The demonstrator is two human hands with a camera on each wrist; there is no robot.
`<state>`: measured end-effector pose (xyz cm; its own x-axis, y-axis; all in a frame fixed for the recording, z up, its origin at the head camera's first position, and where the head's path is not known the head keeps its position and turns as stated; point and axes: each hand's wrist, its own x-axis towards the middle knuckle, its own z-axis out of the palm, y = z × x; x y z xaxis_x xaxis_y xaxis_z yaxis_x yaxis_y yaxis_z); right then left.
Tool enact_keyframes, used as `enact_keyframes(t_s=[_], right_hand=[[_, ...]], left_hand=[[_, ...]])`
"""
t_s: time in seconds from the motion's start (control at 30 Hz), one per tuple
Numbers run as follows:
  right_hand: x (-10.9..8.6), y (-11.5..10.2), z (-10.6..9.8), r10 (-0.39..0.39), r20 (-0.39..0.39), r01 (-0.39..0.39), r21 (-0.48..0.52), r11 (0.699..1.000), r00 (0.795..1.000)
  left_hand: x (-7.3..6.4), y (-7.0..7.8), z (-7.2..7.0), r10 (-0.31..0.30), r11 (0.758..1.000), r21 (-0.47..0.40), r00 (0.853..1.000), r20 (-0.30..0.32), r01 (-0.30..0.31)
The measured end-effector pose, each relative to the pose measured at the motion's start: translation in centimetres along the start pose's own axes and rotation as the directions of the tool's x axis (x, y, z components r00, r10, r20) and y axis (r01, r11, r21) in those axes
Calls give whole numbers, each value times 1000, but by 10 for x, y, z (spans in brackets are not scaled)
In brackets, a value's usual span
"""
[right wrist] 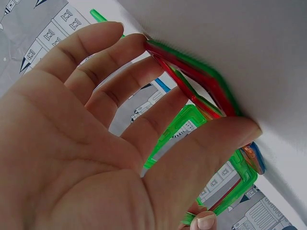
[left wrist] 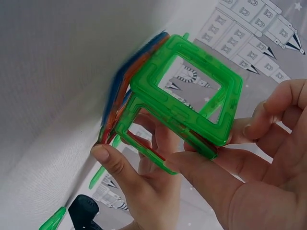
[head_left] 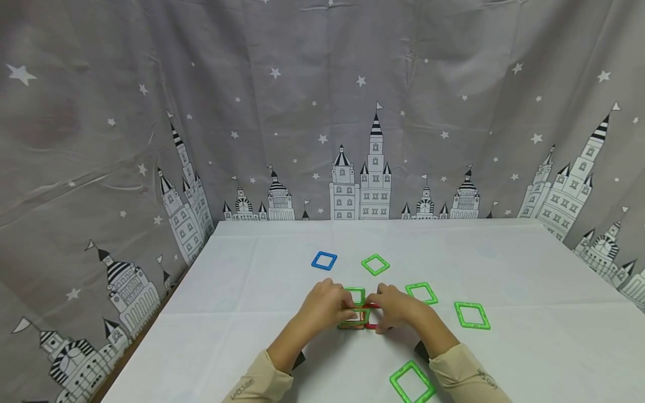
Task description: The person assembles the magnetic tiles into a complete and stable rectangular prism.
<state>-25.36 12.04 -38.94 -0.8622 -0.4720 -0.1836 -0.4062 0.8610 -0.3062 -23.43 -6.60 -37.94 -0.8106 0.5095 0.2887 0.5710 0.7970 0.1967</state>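
Note:
Magnetic building tiles, hollow square frames, are joined into a small upright structure at the table's middle. My left hand (head_left: 325, 305) pinches a green magnetic tile (left wrist: 148, 153) on its near side, thumb in front and fingers behind. Beside it, another green tile (left wrist: 230, 103) leans at an angle. My right hand (head_left: 398, 307) grips a red magnetic tile (right wrist: 180, 72) at the structure's right side, thumb and fingers on opposite edges. Orange (left wrist: 122, 84) and blue tile edges lie along the base against the table. Fingers partly hide the joints.
A blue tile (head_left: 315, 259) and a green tile (head_left: 368, 258) lie flat beyond the hands. To the right are two more green tiles, one nearer (head_left: 417, 285) and one farther out (head_left: 475, 326). Another green tile (head_left: 401, 370) lies by the right forearm. A castle-print curtain (head_left: 302, 112) borders the white table.

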Motion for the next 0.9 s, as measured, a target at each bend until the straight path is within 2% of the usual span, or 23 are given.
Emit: enact_keyframes(t_s=[0.33,0.9], right_hand=[[-1,1,1,-16,-8,16,-19,1000,1000],[3,0,2,29,14,-29,-10,1000,999]], left_hand=[[1,-3,-1,-12,999,-50,999,40,14],[1,-3,-1,-40,995,-90,996,84,47]])
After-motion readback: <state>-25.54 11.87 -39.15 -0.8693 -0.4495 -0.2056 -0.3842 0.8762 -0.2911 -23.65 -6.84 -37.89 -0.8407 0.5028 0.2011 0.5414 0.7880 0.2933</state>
